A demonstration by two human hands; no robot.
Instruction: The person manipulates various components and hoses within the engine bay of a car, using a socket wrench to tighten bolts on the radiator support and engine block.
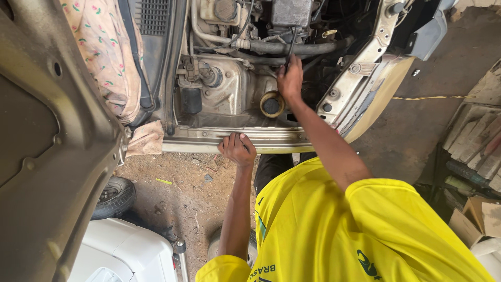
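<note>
Yellow shirt point(334, 230) is filling the near view as we are leaning over the engine bay. Our left hand point(237, 149) is resting on the front panel point(209, 138), fingers curled over its edge. Our right hand point(290, 78) is reaching farther in, fingers closed around a thin black tool point(289, 49) just beyond the yellow cap point(272, 104), below a black hose point(292, 48).

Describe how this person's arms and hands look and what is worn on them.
Both arms are bare from the short sleeves of a bright yellow shirt down. The left hand and right hand wear no gloves, and no watch or rings show. The shirt carries dark green markings.
</note>
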